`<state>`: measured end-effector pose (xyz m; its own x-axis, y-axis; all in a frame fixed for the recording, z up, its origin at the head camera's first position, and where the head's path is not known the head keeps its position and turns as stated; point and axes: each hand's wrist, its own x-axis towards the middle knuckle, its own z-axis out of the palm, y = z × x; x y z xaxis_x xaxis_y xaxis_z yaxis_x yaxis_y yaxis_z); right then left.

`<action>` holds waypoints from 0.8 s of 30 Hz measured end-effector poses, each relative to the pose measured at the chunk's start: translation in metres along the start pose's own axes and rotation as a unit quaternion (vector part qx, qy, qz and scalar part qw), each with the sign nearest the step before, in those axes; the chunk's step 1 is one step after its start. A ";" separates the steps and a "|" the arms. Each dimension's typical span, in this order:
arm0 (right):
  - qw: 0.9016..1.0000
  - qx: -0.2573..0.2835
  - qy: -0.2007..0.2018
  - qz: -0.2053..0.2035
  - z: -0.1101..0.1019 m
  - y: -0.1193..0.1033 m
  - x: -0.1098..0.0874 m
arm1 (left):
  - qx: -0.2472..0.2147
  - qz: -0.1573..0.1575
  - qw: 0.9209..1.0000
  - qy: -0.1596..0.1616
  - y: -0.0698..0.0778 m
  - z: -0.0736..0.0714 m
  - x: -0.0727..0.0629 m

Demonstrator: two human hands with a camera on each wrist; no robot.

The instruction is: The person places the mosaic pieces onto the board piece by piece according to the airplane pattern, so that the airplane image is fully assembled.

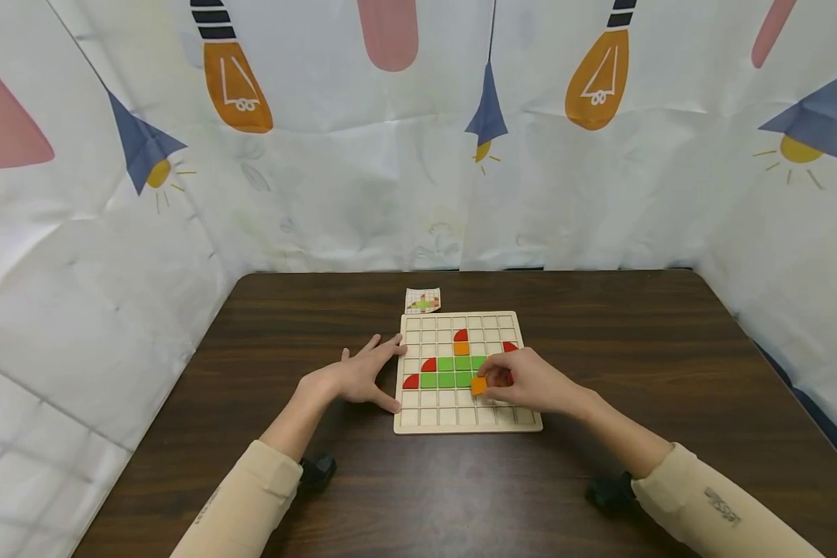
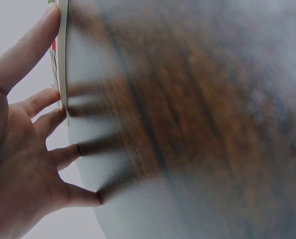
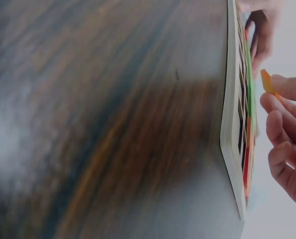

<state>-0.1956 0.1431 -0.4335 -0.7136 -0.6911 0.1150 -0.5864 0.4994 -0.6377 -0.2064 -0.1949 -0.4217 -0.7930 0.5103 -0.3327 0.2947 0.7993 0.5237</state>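
Observation:
A pale wooden grid board (image 1: 425, 418) lies on the table, with green square tiles (image 1: 446, 380), red quarter-round tiles (image 1: 411, 381) and an orange square tile (image 1: 462, 348) set in its cells. My right hand (image 1: 530, 380) pinches another orange tile (image 1: 479, 385) between thumb and fingertips, over the board's lower middle; the right wrist view shows this tile (image 3: 267, 82) tilted above the board. That hand covers part of the board's right side. Fingers spread, my left hand (image 1: 359, 376) rests at the board's left edge, its thumb (image 2: 38, 40) against the rim.
A small picture card (image 1: 422, 301) with a coloured grid pattern lies just behind the board. The dark wooden table (image 1: 321, 310) reaches back to a white printed curtain (image 1: 363, 209). Dark wrist devices (image 1: 318, 471) sit under both forearms.

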 end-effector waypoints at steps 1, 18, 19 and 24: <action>1.000 -0.001 -0.002 -0.001 0.001 -0.001 0.001 | -0.001 0.000 1.000 0.000 0.000 0.000 0.000; 0.999 0.005 -0.032 0.006 0.015 -0.007 0.014 | -0.002 0.002 1.000 -0.001 -0.001 0.001 -0.001; 0.999 0.004 -0.034 0.007 0.016 -0.007 0.014 | -0.002 0.002 1.000 -0.001 -0.001 0.001 -0.001; 0.999 0.000 -0.042 0.010 0.019 -0.007 0.016 | 0.000 0.002 1.000 -0.002 -0.001 0.001 0.000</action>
<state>-0.1953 0.1190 -0.4413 -0.6911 -0.7217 0.0382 -0.5723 0.5143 -0.6387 -0.2063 -0.1960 -0.4227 -0.7903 0.5142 -0.3332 0.2976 0.7975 0.5249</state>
